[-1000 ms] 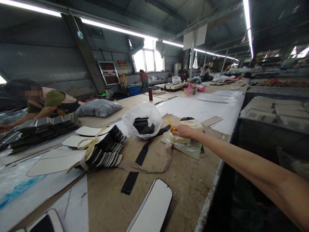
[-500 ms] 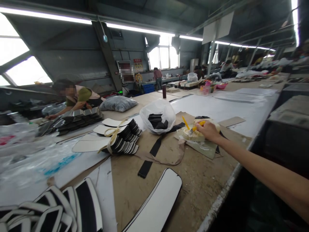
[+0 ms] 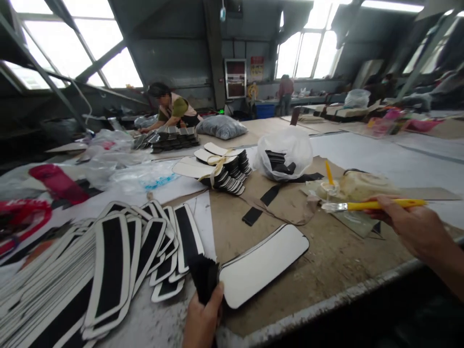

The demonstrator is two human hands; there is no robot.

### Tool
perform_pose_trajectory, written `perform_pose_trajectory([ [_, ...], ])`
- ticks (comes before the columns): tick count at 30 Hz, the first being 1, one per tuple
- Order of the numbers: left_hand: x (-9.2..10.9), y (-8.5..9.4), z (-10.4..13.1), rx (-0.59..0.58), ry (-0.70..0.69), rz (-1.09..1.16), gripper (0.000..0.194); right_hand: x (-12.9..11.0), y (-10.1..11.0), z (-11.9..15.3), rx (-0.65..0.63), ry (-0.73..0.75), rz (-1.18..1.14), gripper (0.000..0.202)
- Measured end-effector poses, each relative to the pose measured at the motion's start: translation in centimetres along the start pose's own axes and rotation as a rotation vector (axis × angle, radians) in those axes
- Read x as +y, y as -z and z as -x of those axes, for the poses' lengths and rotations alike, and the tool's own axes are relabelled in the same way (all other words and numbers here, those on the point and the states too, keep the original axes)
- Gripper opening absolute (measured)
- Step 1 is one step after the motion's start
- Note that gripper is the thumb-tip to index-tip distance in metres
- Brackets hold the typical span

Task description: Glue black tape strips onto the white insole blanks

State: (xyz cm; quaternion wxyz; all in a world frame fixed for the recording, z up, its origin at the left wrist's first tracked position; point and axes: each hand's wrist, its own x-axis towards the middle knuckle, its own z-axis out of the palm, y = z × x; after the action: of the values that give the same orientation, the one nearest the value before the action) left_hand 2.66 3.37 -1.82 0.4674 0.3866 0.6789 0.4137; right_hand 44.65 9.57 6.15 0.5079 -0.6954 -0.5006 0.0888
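Since earlier, right hand (image 3: 416, 227) has lifted the brush (image 3: 366, 206) off the glue pot (image 3: 329, 188), fingers gripping its handle. Left hand (image 3: 203, 319) pinches black strips (image 3: 203, 278) beside the white panel (image 3: 263, 263). Gluing seems in hand; next, a steady stroke on the panel.

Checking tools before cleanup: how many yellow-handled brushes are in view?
2. One yellow-handled brush is held in the right hand, bristles pointing left. The second brush stands in the glue pot just behind it. Others may lie hidden under the plastic bags.

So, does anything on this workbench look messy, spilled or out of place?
Mostly orderly. Loose black fabric strips lie askew on the wrinkled brown paper sheet. The right hand holds a yellow-handled brush; the left hand pinches black pieces.
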Motion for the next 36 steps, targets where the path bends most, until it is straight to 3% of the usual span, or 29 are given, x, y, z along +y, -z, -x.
perform_pose_trajectory([
  [3, 0.7, 0.0, 0.4, -0.017, -0.009, 0.087, 0.036, -3.9, -3.3, 5.5, -0.215, -0.174, -0.392, 0.021],
  [4, 0.8, 0.0, 0.4, -0.043, -0.016, 0.092, 0.036, -5.4, -4.5, 7.3, -0.328, -0.204, -0.437, 0.021],
  [8, 0.1, 0.1, 0.2, -0.072, 0.008, 0.104, 0.035, -9.4, -8.9, 12.5, -0.550, -0.208, -0.533, 0.028],
  [12, -0.5, 0.2, 0.1, -0.090, -0.010, 0.121, 0.034, -10.1, -11.3, 14.6, -0.661, -0.206, -0.555, 0.030],
  [16, -0.3, 0.2, 0.2, -0.093, -0.014, 0.137, 0.033, -10.0, -12.1, 14.9, -0.723, -0.198, -0.516, 0.032],
  [20, -0.1, 0.2, 0.2, -0.091, 0.006, 0.138, 0.034, -10.3, -11.9, 14.4, -0.694, -0.158, -0.415, 0.033],
  [29, -1.1, 0.2, -0.4, -0.049, 0.030, 0.056, 0.045, -9.0, -9.1, 11.8, -0.467, 0.043, -0.058, 0.029],
  [36, -0.6, 0.3, -0.4, -0.025, 0.077, -0.007, 0.048, -9.0, -7.5, 10.5, -0.341, 0.225, 0.203, 0.022],
])
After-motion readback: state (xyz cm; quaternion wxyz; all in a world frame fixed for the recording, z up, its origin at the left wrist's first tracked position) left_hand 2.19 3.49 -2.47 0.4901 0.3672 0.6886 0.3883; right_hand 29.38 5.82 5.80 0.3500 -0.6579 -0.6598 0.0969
